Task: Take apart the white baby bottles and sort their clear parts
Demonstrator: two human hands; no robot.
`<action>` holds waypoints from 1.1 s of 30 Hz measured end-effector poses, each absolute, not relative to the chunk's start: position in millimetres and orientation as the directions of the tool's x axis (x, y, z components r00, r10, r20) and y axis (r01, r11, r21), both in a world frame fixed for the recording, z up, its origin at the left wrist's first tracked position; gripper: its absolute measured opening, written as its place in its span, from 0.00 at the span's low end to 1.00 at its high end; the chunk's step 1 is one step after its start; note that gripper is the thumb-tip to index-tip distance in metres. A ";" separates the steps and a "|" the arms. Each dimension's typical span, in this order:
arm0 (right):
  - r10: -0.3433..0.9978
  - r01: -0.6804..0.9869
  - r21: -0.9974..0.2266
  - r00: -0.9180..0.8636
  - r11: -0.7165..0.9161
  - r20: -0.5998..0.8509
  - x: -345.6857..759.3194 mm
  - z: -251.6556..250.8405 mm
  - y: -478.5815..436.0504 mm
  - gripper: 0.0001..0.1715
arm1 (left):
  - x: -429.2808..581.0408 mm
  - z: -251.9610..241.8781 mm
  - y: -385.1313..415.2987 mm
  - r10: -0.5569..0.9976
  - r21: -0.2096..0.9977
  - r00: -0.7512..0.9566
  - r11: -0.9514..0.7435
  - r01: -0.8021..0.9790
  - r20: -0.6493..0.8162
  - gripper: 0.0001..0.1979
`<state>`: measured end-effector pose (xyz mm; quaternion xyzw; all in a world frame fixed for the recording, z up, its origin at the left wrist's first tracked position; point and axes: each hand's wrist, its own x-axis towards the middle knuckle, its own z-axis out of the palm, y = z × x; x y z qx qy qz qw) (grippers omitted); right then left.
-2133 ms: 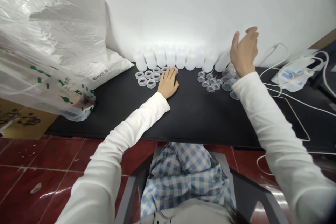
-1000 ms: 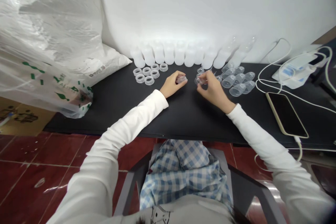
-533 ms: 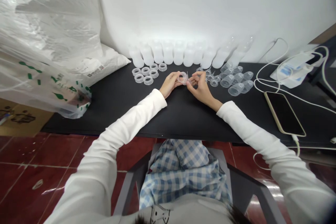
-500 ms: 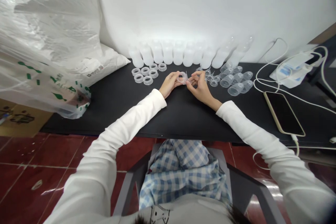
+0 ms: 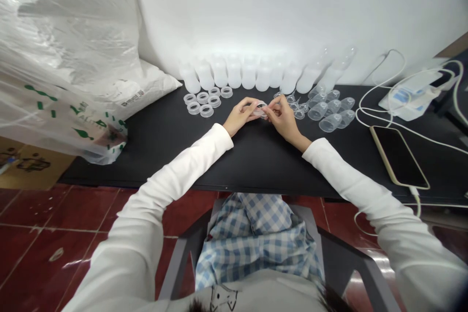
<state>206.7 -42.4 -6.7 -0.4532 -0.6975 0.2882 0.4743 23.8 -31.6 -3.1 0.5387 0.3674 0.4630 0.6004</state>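
Observation:
Over the black table, my left hand is closed on a clear bottle collar ring, which is tilted with its opening upward. My right hand meets it from the right, thumb and fingers pinched at the ring on a clear bottle nipple that the fingers mostly hide. How far the nipple sits inside the ring I cannot tell. Several more collar rings lie to the left of my hands. Clear nipples lie just right of my right hand, beside several clear dome caps.
A row of white baby bottles stands along the wall; the two at the right wear clear caps. Farther right are a phone on a cable and a white power strip. Large plastic bags fill the left side.
The collar ring has tipped from facing me to facing upward. My right fingers have closed in on it, and the nipple's tip, seen before, is now hidden.

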 end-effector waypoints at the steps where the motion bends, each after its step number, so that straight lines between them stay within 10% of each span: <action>1: 0.892 0.411 -0.795 -0.141 0.447 0.429 206.9 -5.8 -42.6 0.34 | 23.9 -3.0 -31.7 0.948 0.987 0.313 -0.009 -0.161 0.059 0.18; 7: 0.788 0.613 -0.561 -0.177 0.557 0.589 207.8 -0.9 -37.7 0.30 | 24.5 -3.4 -31.9 0.906 0.980 0.421 0.048 -0.192 0.038 0.23; 15: 0.855 0.516 -0.704 -0.120 0.488 0.504 209.5 -8.7 -29.7 0.34 | 23.2 -7.0 -31.5 0.889 0.979 0.441 -0.035 -0.203 0.123 0.28; 26: 0.861 0.304 -0.816 -0.307 0.492 0.405 204.6 -8.5 -33.4 0.29 | 27.6 -6.4 -33.8 0.948 0.990 0.287 -0.142 0.003 0.135 0.07; 33: 0.873 0.462 -0.741 -0.270 0.488 0.407 199.0 -13.4 -40.5 0.20 | 30.0 -7.1 -37.5 0.937 0.930 0.253 -0.296 0.218 0.239 0.05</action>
